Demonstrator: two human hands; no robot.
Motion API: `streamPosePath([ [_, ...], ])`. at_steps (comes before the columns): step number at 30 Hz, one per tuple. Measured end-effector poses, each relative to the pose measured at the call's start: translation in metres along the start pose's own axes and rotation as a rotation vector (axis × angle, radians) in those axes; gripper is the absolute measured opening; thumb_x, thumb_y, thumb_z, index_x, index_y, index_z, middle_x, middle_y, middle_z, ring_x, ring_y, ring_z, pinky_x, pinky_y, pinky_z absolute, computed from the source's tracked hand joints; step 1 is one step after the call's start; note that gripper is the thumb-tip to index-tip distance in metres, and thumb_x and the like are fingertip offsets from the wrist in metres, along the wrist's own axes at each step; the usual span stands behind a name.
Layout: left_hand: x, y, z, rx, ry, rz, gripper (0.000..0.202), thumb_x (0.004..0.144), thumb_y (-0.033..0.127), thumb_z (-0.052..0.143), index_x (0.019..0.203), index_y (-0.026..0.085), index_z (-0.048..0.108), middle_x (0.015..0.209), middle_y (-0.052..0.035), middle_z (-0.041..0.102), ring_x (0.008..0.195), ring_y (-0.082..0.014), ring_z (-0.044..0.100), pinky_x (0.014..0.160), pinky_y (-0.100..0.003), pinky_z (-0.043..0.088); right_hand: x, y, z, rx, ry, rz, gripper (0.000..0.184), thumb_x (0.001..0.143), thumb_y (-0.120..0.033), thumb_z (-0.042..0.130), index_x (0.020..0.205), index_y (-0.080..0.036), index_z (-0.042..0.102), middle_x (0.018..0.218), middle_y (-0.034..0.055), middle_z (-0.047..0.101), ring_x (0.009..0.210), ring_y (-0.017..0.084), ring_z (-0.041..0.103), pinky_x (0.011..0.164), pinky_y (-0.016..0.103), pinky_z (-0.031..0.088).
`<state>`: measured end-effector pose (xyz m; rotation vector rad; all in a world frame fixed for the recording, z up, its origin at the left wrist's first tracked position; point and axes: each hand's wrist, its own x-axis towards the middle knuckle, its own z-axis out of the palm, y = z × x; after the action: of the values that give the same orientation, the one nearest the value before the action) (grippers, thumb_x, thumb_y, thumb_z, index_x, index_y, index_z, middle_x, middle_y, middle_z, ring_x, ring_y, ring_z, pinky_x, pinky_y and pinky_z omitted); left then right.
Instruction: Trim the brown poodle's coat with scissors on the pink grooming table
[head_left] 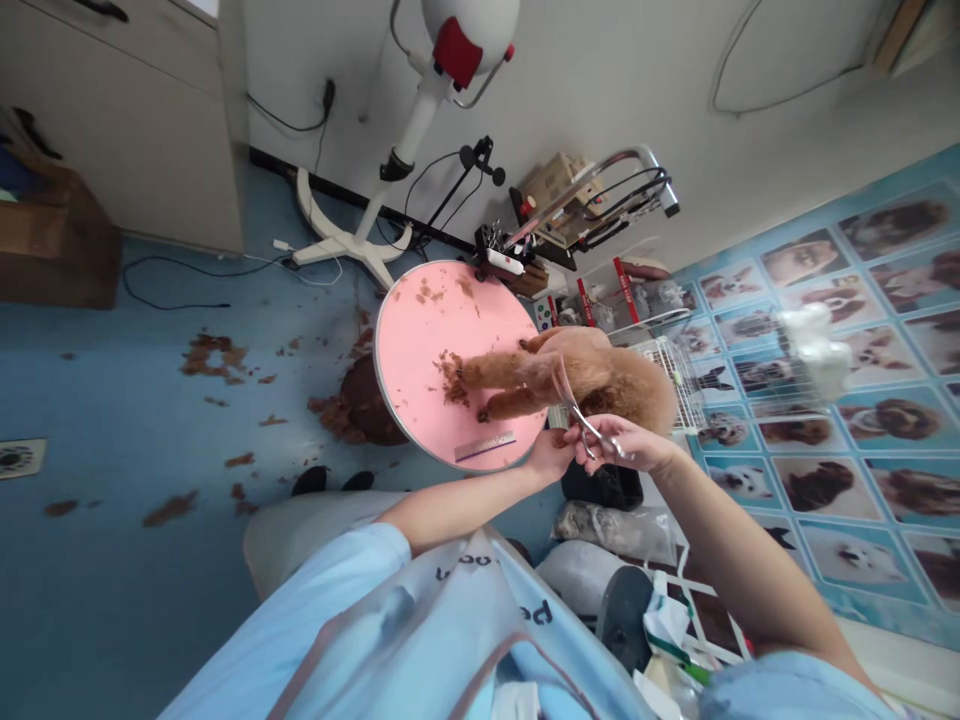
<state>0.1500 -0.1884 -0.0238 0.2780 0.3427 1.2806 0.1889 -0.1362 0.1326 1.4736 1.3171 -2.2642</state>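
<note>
The right hand (626,445) gripped the scissors (579,410), fingers closed through the handles. The dog (600,375) stood just beyond the fingertips on the pink table (420,330). The left hand (551,455) lay just beside the right hand; its finger state could not be determined.

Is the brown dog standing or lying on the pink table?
Standing: the dog keeps its legs straight, paws on the pink table, body raised off it.

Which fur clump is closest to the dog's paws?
The brown clump on the round pink table, touching the curly brown dog's paw; other tufts lie farther up the table or on the blue floor.
</note>
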Motion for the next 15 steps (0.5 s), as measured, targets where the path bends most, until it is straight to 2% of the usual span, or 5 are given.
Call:
streamPosePath([
  [2,-0.001,0.002,0.002,-0.072,-0.033,0.001,0.071,0.044,0.060,0.079,0.091,0.009,0.064,0.091,-0.0121,0.066,0.075,-0.0154,0.060,0.070,-0.030,0.051,0.002,-0.001,0.003,0.032,0.017,-0.022,0.053,0.070,-0.038,0.075,0.111,-0.009,0.060,0.089,0.0101,0.068,0.075,0.015,0.068,0.071,0.027,0.056],
  [4,-0.002,0.003,0.004,-0.128,-0.039,0.002,0.073,0.040,0.059,0.080,0.090,0.009,0.063,0.093,-0.0122,0.066,0.080,-0.0169,0.061,0.076,-0.031,0.052,0.003,-0.002,0.006,0.012,0.045,-0.008,0.046,0.070,-0.029,0.075,0.109,-0.010,0.060,0.086,0.0080,0.068,0.070,0.013,0.067,0.065,0.021,0.055],
  [6,-0.002,0.003,0.005,-0.145,-0.022,0.001,0.067,0.041,0.058,0.081,0.083,0.008,0.063,0.088,-0.0117,0.066,0.080,-0.0169,0.062,0.079,-0.031,0.051,0.005,-0.002,0.008,-0.005,0.050,0.000,0.045,0.068,-0.020,0.076,0.108,-0.010,0.061,0.083,0.0065,0.068,0.066,0.011,0.067,0.061,0.018,0.054],
  [10,-0.004,0.008,0.008,-0.115,-0.012,-0.020,0.056,0.054,0.046,0.080,0.094,0.010,0.065,0.099,-0.0129,0.066,0.088,-0.0185,0.062,0.082,-0.033,0.052,0.008,-0.003,0.011,0.082,0.060,-0.088,0.055,0.067,-0.037,0.076,0.111,-0.009,0.060,0.088,0.0094,0.067,0.075,0.015,0.067,0.071,0.026,0.056],
  [15,-0.010,0.019,0.008,-0.029,0.015,-0.036,0.031,0.058,0.022,0.080,0.081,0.008,0.066,0.090,-0.0117,0.067,0.083,-0.0175,0.061,0.080,-0.032,0.051,0.011,-0.006,0.015,0.021,0.088,-0.026,0.044,0.070,-0.021,0.075,0.110,-0.010,0.059,0.083,0.0068,0.067,0.066,0.010,0.064,0.057,0.017,0.053],
])
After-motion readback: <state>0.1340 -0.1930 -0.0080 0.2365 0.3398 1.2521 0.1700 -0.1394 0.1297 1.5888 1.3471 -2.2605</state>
